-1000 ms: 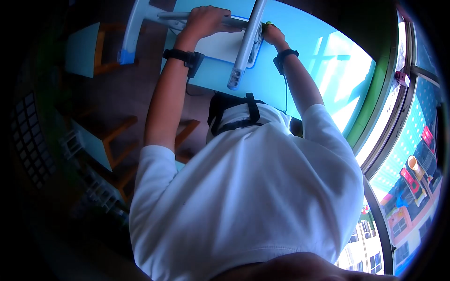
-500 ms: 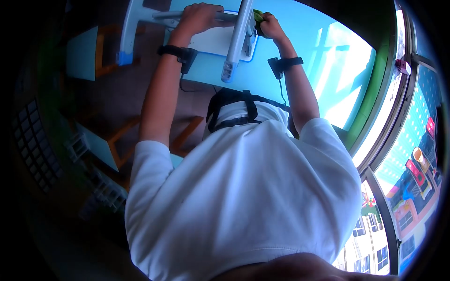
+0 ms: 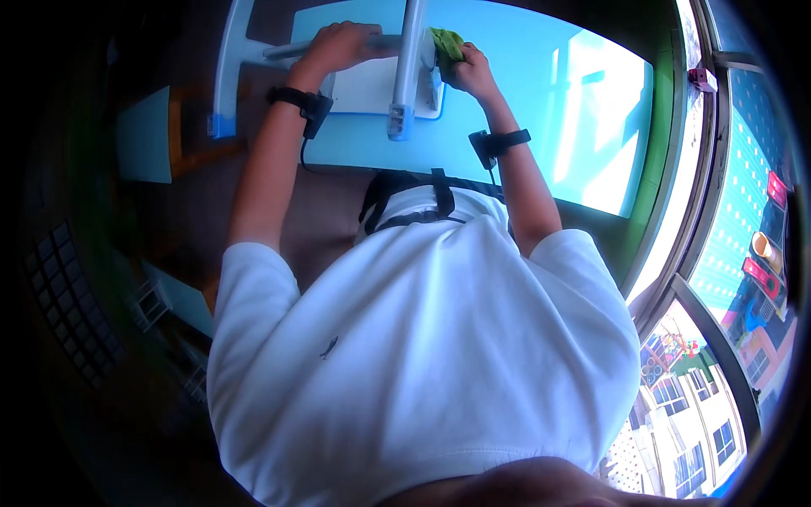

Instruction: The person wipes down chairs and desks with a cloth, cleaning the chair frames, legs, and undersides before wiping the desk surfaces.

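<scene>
An upturned chair or stool frame with grey tube legs [image 3: 409, 63] and blue end caps rests on a light blue table [image 3: 507, 118]. Beneath the tubes lies its white panel [image 3: 363, 91], edged in blue. My left hand [image 3: 342, 46] is closed around the crossbar between the legs. In my right hand [image 3: 475, 74] is a bunched green cloth [image 3: 448, 42], close to the right side of the nearer leg. Whether the cloth touches the frame there is hard to see. Each wrist wears a black strap with a small device.
Sunlight falls across the table's right part. A green ledge [image 3: 646, 152] and a window run along the right side. To the left, in shade, stand another light blue tabletop [image 3: 144, 135] and a wooden-edged piece of furniture. A dark grid [image 3: 68, 296] shows at far left.
The whole view has shifted slightly. My right hand has come nearer to me along the leg, and more of the green cloth shows. My left hand keeps its hold on the crossbar.
</scene>
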Action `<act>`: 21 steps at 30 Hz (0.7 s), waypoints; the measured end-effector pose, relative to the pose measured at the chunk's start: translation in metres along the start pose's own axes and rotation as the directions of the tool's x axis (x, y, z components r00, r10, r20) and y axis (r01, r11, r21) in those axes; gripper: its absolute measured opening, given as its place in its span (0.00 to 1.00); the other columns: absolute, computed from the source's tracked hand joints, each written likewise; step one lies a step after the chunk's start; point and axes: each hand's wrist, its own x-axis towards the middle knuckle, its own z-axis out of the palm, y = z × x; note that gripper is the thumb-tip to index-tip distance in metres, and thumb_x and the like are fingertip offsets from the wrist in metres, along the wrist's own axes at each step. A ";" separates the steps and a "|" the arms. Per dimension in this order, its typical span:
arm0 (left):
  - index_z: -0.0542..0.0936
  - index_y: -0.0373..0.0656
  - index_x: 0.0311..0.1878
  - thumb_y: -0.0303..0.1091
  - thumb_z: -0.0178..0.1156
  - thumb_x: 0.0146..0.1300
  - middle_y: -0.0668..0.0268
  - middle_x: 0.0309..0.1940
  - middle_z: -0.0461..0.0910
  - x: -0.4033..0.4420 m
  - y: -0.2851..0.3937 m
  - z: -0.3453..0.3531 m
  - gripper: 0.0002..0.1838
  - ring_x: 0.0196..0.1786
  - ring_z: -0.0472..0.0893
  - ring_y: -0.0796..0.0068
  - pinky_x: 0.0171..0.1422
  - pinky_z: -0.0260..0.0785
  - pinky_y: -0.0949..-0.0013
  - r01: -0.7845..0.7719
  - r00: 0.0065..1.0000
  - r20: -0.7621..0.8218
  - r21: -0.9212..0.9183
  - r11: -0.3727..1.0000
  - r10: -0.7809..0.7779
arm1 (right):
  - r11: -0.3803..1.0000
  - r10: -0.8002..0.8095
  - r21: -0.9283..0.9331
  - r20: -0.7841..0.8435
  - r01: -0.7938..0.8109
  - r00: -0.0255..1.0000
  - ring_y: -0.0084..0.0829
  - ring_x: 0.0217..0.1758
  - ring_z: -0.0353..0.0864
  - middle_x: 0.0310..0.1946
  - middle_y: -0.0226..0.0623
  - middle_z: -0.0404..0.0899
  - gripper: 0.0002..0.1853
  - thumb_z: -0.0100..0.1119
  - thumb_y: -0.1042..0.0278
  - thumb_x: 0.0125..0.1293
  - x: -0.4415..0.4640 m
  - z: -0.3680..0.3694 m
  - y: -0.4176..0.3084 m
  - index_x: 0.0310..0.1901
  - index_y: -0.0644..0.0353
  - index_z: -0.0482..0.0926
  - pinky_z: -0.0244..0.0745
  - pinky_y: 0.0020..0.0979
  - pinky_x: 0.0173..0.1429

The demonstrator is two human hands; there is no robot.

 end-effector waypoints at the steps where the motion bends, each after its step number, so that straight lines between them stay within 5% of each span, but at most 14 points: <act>1: 0.79 0.51 0.58 0.53 0.68 0.56 0.57 0.43 0.85 0.001 0.000 0.001 0.28 0.44 0.84 0.57 0.52 0.77 0.55 -0.013 1.000 0.003 0.003 1.000 0.013 | 0.997 0.059 0.051 -0.003 -0.058 0.998 0.51 0.47 0.76 0.45 0.53 0.72 0.21 0.45 0.79 0.51 -0.003 0.000 0.004 0.48 0.66 0.79 0.72 0.41 0.57; 3: 0.80 0.49 0.57 0.65 0.59 0.58 0.56 0.47 0.83 0.003 0.002 0.004 0.33 0.49 0.82 0.53 0.57 0.73 0.54 -0.003 1.000 0.003 -0.032 0.999 0.003 | 0.987 0.126 0.100 -0.008 -0.125 0.992 0.48 0.46 0.75 0.42 0.49 0.71 0.18 0.44 0.80 0.52 -0.015 0.009 0.013 0.45 0.68 0.78 0.72 0.40 0.55; 5: 0.81 0.49 0.53 0.63 0.61 0.58 0.57 0.44 0.84 0.006 0.004 0.006 0.31 0.46 0.83 0.54 0.54 0.74 0.56 -0.032 0.999 -0.033 -0.035 0.999 0.030 | 0.978 0.105 -0.179 0.003 -0.103 0.994 0.53 0.49 0.74 0.44 0.52 0.71 0.17 0.46 0.77 0.55 -0.029 0.022 0.029 0.46 0.67 0.76 0.70 0.43 0.58; 9: 0.83 0.46 0.49 0.62 0.61 0.57 0.58 0.36 0.85 0.000 0.009 -0.007 0.29 0.41 0.86 0.60 0.45 0.78 0.60 -0.031 0.999 -0.019 -0.038 0.999 0.030 | 0.971 0.073 -0.222 -0.070 -0.087 0.995 0.61 0.51 0.70 0.44 0.64 0.70 0.18 0.50 0.71 0.55 -0.047 0.045 0.028 0.48 0.66 0.75 0.68 0.47 0.59; 11: 0.83 0.45 0.44 0.61 0.61 0.58 0.56 0.35 0.84 -0.006 0.007 -0.017 0.27 0.41 0.84 0.56 0.47 0.76 0.56 -0.062 0.996 -0.074 -0.132 0.989 0.053 | 0.924 0.109 -0.368 -0.019 -0.108 0.994 0.59 0.45 0.75 0.41 0.61 0.77 0.16 0.53 0.67 0.58 -0.054 0.044 0.024 0.47 0.63 0.76 0.72 0.48 0.55; 12: 0.83 0.44 0.40 0.59 0.61 0.58 0.55 0.35 0.84 -0.010 0.006 -0.021 0.25 0.42 0.82 0.52 0.48 0.74 0.53 -0.111 0.988 -0.124 -0.206 0.972 0.087 | 0.963 0.226 -0.141 -0.042 -0.230 0.973 0.57 0.43 0.77 0.40 0.58 0.79 0.16 0.56 0.64 0.59 -0.059 0.057 0.087 0.46 0.62 0.76 0.74 0.47 0.51; 15: 0.83 0.44 0.35 0.57 0.60 0.59 0.54 0.35 0.83 -0.012 -0.002 -0.022 0.23 0.42 0.81 0.48 0.48 0.72 0.50 -0.204 0.962 -0.234 -0.283 0.937 0.138 | 0.982 0.093 -0.172 0.081 -0.078 0.992 0.48 0.41 0.83 0.41 0.51 0.82 0.21 0.63 0.53 0.59 -0.072 0.075 0.143 0.44 0.63 0.76 0.79 0.42 0.44; 16: 0.83 0.44 0.35 0.57 0.60 0.59 0.54 0.35 0.83 -0.012 -0.002 -0.021 0.23 0.43 0.81 0.49 0.48 0.72 0.50 -0.176 0.970 -0.211 -0.264 0.948 0.121 | 0.953 0.263 -0.165 0.028 -0.255 0.964 0.47 0.44 0.83 0.43 0.48 0.82 0.23 0.67 0.56 0.57 -0.071 0.078 0.115 0.48 0.64 0.76 0.79 0.41 0.49; 18: 0.84 0.46 0.36 0.57 0.60 0.59 0.55 0.36 0.83 -0.016 -0.002 -0.018 0.21 0.44 0.81 0.51 0.48 0.71 0.50 -0.150 0.970 -0.226 -0.267 0.952 0.089 | 0.754 0.426 -0.547 -0.014 -0.363 0.905 0.44 0.49 0.83 0.47 0.48 0.82 0.27 0.71 0.60 0.54 -0.065 0.082 0.048 0.52 0.65 0.76 0.79 0.39 0.55; 21: 0.84 0.46 0.36 0.57 0.60 0.59 0.55 0.37 0.83 -0.019 -0.005 -0.024 0.22 0.44 0.81 0.51 0.49 0.71 0.51 -0.155 0.979 -0.175 -0.302 0.941 0.105 | 0.730 0.491 -0.498 -0.096 -0.469 0.866 0.45 0.47 0.85 0.44 0.49 0.84 0.26 0.70 0.52 0.53 -0.060 0.084 0.038 0.47 0.64 0.81 0.78 0.40 0.55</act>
